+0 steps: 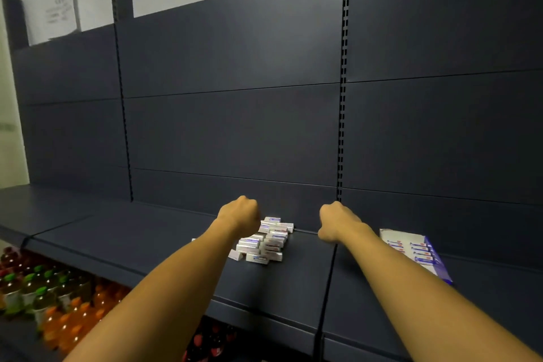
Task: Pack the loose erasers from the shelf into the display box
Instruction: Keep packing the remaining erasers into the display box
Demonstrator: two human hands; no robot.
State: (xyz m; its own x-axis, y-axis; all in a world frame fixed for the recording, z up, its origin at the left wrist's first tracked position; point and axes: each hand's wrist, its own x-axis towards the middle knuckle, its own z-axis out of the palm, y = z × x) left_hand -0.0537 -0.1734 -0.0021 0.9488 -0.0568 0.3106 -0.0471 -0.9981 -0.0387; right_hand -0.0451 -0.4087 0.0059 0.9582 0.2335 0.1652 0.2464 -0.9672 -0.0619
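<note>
A dark shelf point(164, 244) runs along a dark back panel, with bottles point(44, 297) on the level below. The erasers point(264, 241) lie in a loose pile at the back; the box point(417, 253) lies flat, well apart to the right. The left hand point(238, 212) and right hand point(338, 220) show curled fingers; I cannot tell if they hold anything. A careless grab could scatter the pile and drop erasers off the front edge.

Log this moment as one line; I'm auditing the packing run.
left hand: fist above white eraser pile | right hand: fist, apart from pile | flat white-blue display box: right on dark shelf
</note>
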